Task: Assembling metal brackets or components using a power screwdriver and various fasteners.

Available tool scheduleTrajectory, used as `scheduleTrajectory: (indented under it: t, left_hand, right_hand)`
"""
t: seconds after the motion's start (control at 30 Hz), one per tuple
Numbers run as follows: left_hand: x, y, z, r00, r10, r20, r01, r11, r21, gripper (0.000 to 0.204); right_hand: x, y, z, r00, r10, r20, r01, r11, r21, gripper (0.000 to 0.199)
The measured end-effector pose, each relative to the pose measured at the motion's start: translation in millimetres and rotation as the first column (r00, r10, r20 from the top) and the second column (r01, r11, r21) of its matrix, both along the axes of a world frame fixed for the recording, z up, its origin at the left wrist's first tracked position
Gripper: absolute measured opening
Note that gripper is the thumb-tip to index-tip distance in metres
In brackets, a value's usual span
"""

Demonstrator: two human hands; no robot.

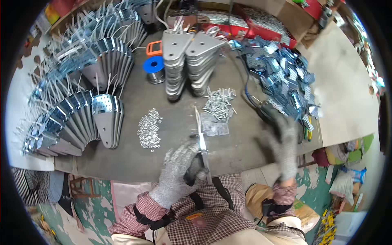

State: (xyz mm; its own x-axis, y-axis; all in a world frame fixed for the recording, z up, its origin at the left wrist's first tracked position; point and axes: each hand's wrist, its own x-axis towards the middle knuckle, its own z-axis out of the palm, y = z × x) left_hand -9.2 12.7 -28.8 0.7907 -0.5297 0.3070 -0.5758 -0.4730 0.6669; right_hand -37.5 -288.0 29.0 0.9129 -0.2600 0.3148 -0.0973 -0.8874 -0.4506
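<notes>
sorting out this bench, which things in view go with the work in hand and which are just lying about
Likely with the work:
wired metal piece, in the left hand
dark tool, at the blurred right hand
stacked grey plates
small rings
metal pins

Seemingly just lying about:
cloths, lower left
pale bag, lower right

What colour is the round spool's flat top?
The round spool's flat top is blue, clearest in the head view.
</notes>
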Motion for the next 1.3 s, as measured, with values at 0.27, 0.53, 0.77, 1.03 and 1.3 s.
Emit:
scheduleTrajectory:
  t: [0.27,0.53,0.77,1.03,1.3]
  left_hand:
    - [-3,3,-4,0.999,0.025,0.038,-0.025,1.000,-0.013,0.067]
    - [2,0,10,0.995,0.005,-0.095,0.002,0.997,0.078,0.071]
    - [3,0,4,0.993,0.003,-0.115,0.012,0.992,0.125,0.075]
    - [5,-2,6,0.993,0.008,-0.120,0.015,0.982,0.190,0.073]
    - [20,0,19,0.996,-0.084,0.016,0.077,0.959,0.273,0.060]
  right_hand:
    - [4,-84,-14,0.999,-0.029,-0.046,0.033,0.995,0.096,0.060]
    - [33,42,-24,0.825,-0.206,0.526,-0.532,-0.596,0.601,0.050]
    - [44,57,-73,0.814,-0.436,0.385,-0.568,-0.738,0.364,0.039]
    - [44,59,-70,0.788,-0.434,0.437,-0.591,-0.733,0.338,0.032]
    - [44,57,-68,0.798,-0.416,0.437,-0.582,-0.722,0.374,0.040]
